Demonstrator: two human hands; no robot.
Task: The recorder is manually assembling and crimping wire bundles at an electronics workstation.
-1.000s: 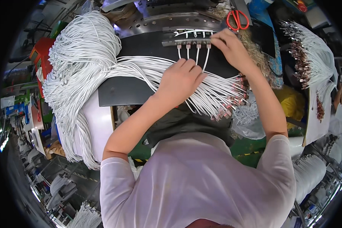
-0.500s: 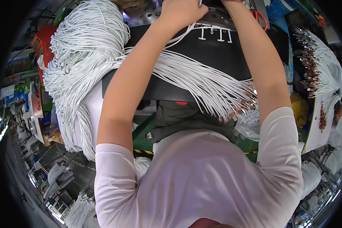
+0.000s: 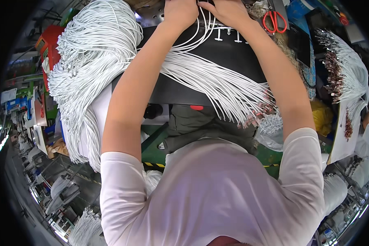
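At the top edge of the view my two hands work close together, both partly cut off by the frame. Several white cables (image 3: pixel 201 35) curve up from the black work surface (image 3: pixel 233 55) to the gap between them. My left hand (image 3: pixel 182 11) is curled closed by these cables. My right hand (image 3: pixel 227 12) reaches in from the other side, its thumb lying across them; most fingertips are hidden. Below, a fanned bundle of white cables (image 3: pixel 209 76) with copper-coloured ends lies over the near edge, under my forearms. White T-shaped pegs (image 3: pixel 218 33) stand near my right wrist.
A large coiled heap of white cables (image 3: pixel 98 30) rises on the left. Red-handled scissors (image 3: pixel 274 22) lie right of my right forearm. A red machine (image 3: pixel 51 45) stands far left. More cables (image 3: pixel 350 65) hang at the far right beside a yellow bag (image 3: pixel 322 117).
My right hand has come down and left toward the left hand. My left hand has shifted slightly left. Cables now loop up between them, and the scissors show more fully.
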